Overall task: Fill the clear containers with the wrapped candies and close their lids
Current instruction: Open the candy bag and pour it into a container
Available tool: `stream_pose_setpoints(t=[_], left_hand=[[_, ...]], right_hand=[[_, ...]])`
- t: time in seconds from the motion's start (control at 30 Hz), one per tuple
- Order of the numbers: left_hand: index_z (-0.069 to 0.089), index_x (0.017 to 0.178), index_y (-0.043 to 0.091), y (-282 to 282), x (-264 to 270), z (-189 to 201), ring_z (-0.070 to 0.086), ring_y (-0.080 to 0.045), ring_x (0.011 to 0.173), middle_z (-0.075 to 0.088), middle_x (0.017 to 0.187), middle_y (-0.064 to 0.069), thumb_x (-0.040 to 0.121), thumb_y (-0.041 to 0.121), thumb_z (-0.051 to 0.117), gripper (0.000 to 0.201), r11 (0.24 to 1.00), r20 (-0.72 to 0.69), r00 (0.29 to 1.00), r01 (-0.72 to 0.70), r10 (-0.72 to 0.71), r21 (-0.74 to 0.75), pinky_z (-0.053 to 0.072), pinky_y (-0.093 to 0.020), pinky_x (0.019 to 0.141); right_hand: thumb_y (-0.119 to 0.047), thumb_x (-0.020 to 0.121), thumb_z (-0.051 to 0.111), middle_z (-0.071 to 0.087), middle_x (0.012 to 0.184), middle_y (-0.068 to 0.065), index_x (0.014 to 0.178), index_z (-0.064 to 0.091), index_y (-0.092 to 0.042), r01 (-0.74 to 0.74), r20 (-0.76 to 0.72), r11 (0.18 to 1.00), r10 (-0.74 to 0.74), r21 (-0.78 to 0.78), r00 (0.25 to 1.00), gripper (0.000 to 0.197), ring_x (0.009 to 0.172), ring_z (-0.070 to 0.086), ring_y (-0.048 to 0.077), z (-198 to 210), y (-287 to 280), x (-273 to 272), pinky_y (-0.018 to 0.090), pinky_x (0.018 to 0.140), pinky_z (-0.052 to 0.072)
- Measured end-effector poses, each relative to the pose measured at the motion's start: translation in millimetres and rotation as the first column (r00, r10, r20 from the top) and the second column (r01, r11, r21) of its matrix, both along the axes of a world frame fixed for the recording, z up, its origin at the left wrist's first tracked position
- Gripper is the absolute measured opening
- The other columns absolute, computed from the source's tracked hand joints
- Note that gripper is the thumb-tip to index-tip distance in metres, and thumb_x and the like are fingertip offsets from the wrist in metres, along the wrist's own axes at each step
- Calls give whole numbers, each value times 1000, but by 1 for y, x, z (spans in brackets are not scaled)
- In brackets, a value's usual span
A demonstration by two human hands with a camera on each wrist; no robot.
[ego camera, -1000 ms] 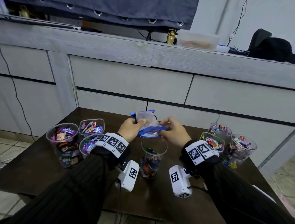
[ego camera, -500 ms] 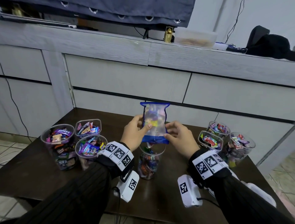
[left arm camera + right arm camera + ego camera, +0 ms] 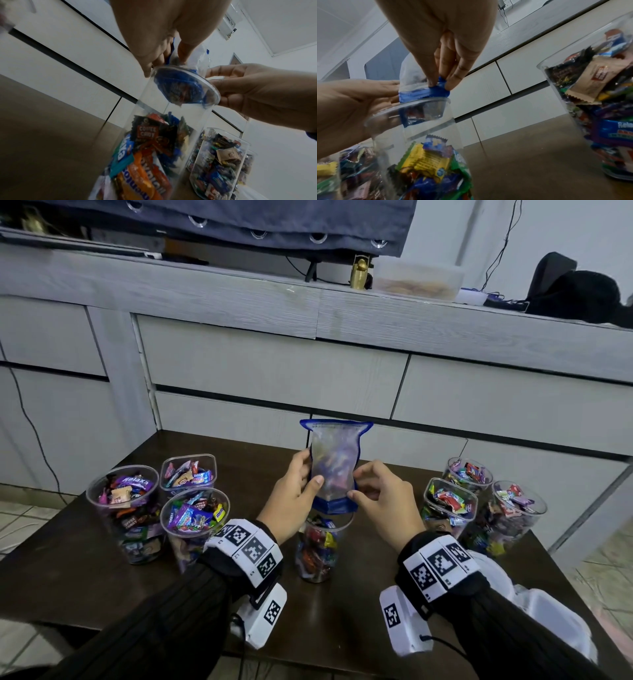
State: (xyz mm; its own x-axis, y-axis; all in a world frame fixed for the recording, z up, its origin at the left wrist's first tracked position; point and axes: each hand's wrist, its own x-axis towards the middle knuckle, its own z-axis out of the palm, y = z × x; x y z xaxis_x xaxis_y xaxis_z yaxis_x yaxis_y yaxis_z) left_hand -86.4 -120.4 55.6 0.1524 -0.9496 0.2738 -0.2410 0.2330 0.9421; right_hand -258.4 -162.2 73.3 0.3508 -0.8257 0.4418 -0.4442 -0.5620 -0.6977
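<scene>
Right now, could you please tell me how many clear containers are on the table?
7: three at left, one in the middle under the bag, three at right. More may be hidden.

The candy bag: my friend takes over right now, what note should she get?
Left hand grips the candy bag by its side; right hand pinches its blue bottom edge.
The bag is upside down, its mouth at the middle jar, which is partly filled.
Six other jars on the table hold candy.
No jar has a lid on.
Left: empty the bag, then close the lids.
</scene>
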Motion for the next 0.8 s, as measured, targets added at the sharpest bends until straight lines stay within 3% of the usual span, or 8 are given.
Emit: stream_pose_setpoints(t=[0.17, 0.47, 0.7, 0.8], left_hand=[[26, 147, 14, 4, -2, -1, 57, -15, 122, 61, 131, -8, 101, 4, 43, 50, 1000, 66, 998, 16, -18, 27, 45, -42, 105], [21, 150, 18, 5, 1, -3, 57, -13, 121, 62, 128, -7, 102, 5, 40, 53, 995, 140, 985, 96, -96, 4, 48, -30, 101], [27, 146, 22, 3, 10, 2, 56, 6, 111, 60, 125, 7, 101, 4, 44, 51, 997, 167, 985, 48, -36, -68, 47, -9, 89], [25, 146, 22, 3, 9, 0, 54, -3, 121, 59, 131, 4, 101, 5, 43, 51, 996, 192, 979, 79, -70, -35, 45, -13, 95]], right_hand=[[-5, 81, 71, 64, 86, -11, 91, 52, -24, -36, -47, 999, 34, -31, 998, 28, 83, 64, 1, -1, 2, 3, 8, 74, 50], [-7, 82, 69, 64, 89, -10, 92, 51, -24, -48, -80, 998, 44, -50, 996, 27, 85, 64, 3, 0, 1, 3, 6, 73, 48], [-6, 82, 70, 61, 86, -12, 91, 51, -27, -44, -44, 995, 41, -91, 998, 30, 84, 62, 1, 6, -3, 1, 4, 72, 47], [-7, 83, 69, 60, 85, -13, 91, 49, -26, -40, -88, 996, 34, -76, 996, 28, 81, 61, 3, 2, -2, 4, 4, 70, 47]])
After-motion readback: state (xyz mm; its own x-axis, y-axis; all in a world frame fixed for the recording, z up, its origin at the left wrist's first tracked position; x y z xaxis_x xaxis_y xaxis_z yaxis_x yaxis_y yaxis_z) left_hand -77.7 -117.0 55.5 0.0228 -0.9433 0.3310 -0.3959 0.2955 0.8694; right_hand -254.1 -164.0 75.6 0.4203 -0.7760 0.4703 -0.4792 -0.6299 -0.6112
